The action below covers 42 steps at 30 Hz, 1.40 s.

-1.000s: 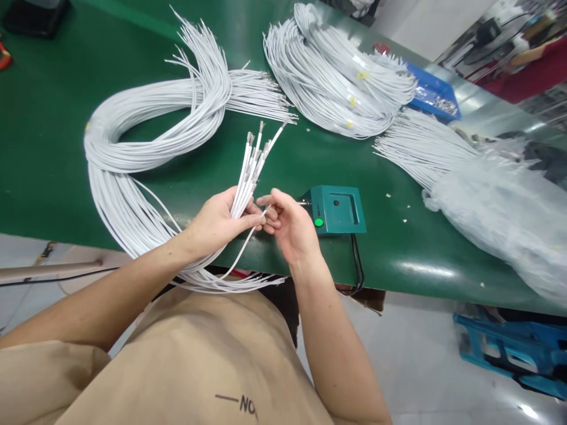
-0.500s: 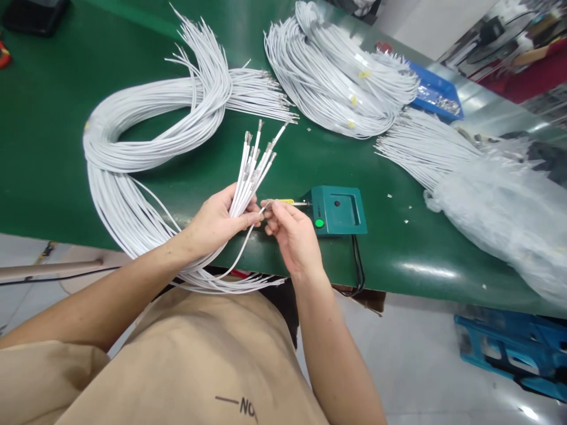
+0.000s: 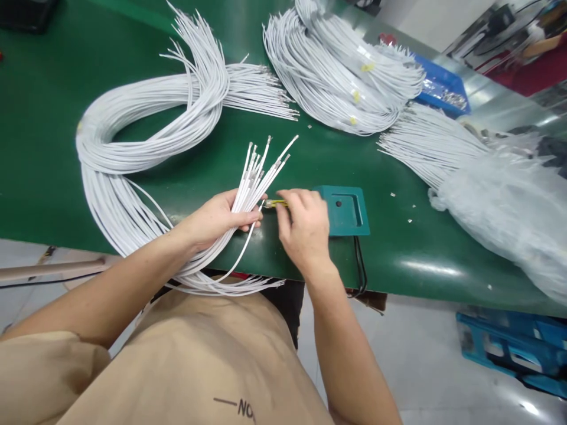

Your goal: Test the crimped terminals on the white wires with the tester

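My left hand (image 3: 230,218) is closed around a bundle of white wires (image 3: 245,192), their metal-tipped ends fanning upward. One wire (image 3: 250,239) bends away below the bundle, its end meeting the silvery tip of a yellow rod (image 3: 275,203) beside my left fingers. Over that rod is my right hand (image 3: 305,227), thumb and forefinger apart, with no wire visible in it. The teal device (image 3: 365,218) behind the right hand has a recessed top; the hand covers its left side and part of the rod.
A looped wire bundle (image 3: 100,153) lies left on the green table (image 3: 398,236). Coiled wires (image 3: 328,77) and a blue tray (image 3: 447,88) of small parts sit at the back. Plastic-wrapped wires (image 3: 500,195) lie right. A black cable (image 3: 359,265) hangs over the front edge.
My right hand has let go of the wire end and moved right, over the yellow rod and the device's green button. The left hand keeps the bundle, its tips slightly lower.
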### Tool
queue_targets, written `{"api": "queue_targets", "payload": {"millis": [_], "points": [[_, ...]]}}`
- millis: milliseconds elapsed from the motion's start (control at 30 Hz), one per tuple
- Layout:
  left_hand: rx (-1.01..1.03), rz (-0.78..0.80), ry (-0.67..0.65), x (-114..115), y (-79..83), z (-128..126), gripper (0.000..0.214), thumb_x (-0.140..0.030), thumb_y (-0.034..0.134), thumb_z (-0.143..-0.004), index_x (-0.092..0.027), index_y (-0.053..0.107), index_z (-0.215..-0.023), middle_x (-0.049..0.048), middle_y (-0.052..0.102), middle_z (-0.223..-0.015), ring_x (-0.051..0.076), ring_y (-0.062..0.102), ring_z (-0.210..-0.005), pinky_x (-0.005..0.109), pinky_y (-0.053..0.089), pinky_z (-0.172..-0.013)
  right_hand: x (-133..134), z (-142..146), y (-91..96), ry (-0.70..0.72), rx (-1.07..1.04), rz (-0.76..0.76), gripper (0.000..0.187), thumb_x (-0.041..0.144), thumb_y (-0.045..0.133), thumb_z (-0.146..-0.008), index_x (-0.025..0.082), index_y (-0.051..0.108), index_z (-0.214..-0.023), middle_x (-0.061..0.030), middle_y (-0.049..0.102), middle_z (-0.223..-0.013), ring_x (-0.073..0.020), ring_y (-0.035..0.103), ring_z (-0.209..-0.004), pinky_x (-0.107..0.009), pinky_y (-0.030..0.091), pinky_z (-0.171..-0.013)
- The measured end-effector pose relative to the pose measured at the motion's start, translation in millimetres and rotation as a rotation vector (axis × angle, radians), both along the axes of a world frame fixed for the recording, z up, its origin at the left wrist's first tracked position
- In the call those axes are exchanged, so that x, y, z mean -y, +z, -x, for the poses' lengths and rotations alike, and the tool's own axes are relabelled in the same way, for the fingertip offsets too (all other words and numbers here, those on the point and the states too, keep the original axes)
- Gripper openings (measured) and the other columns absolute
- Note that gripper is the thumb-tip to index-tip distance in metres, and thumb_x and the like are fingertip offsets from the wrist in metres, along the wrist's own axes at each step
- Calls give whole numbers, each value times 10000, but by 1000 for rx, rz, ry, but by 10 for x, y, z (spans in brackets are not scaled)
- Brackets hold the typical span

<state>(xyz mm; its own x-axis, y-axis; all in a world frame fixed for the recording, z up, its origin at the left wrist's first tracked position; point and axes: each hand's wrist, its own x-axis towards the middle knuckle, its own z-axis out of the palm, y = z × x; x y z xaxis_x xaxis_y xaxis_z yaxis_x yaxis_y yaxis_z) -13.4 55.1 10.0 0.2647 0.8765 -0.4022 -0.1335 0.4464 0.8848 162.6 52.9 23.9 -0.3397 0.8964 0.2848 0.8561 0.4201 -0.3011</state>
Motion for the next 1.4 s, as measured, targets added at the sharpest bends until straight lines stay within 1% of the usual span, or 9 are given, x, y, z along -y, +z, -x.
{"api": "queue_targets", "payload": {"millis": [200,400,633,900,1000,1100,1233,1333,1400], "points": [[-161,-141,-1,-42,-61,-76,369,-276,709,-701,-176,596,-1037,9,642,-745,146,639,-673,202,414,-489,-233,-243,76,74,209,108,147,144,479,-843,173,609,-906,-67,662,-831,-218,537,-843,-396,313,-963],[-317,-198,-2,-106,-106,-129,358,-286,685,-696,-171,592,-1021,23,668,-717,169,631,-651,221,436,-481,-277,-274,65,132,194,150,113,125,505,-813,173,605,-833,-53,652,-817,-205,541,-884,-395,289,-1011],[-465,-214,-13,-137,-193,-146,324,-242,637,-712,-198,587,-1029,-3,678,-739,169,653,-659,251,484,-551,-317,-287,-9,112,144,77,167,80,471,-800,187,597,-774,-52,539,-735,-201,475,-819,-345,383,-840],[-592,-263,-72,-175,-239,-133,305,-220,627,-697,-206,618,-1002,-11,704,-720,174,656,-679,278,487,-630,-329,-273,15,96,156,70,169,94,470,-816,181,615,-819,-58,545,-729,-209,479,-814,-378,370,-903],[-471,-187,-51,-192,-231,-135,311,-230,651,-681,-176,607,-984,3,693,-703,182,661,-643,284,500,-602,-259,-203,80,92,91,36,162,153,473,-856,162,604,-951,-87,631,-898,-240,489,-958,-412,326,-948],[-464,-150,-43,-197,-203,-105,314,-244,672,-669,-152,618,-965,9,680,-682,182,650,-620,287,497,-594,-99,-54,93,88,20,21,183,216,422,-911,168,596,-945,-76,646,-901,-227,493,-891,-373,357,-818],[-547,-241,0,-169,-142,-19,373,-284,700,-670,-160,648,-1018,18,698,-773,175,633,-690,283,483,-661,212,225,2,322,32,37,200,193,408,-914,173,590,-833,-62,626,-831,-203,471,-798,-344,327,-684],[-437,-196,-22,-125,-90,31,464,-336,695,-704,-173,623,-1133,10,691,-735,146,598,-611,276,474,-642,415,409,-70,454,98,25,210,130,404,-893,170,574,-778,-63,607,-781,-210,464,-785,-348,313,-663],[-386,-177,-29,-95,-69,52,426,-365,703,-703,-161,653,-1073,15,684,-713,134,572,-576,267,465,-620,522,498,-99,474,151,20,218,97,396,-882,155,574,-770,-77,603,-751,-223,473,-792,-352,322,-662]]}}
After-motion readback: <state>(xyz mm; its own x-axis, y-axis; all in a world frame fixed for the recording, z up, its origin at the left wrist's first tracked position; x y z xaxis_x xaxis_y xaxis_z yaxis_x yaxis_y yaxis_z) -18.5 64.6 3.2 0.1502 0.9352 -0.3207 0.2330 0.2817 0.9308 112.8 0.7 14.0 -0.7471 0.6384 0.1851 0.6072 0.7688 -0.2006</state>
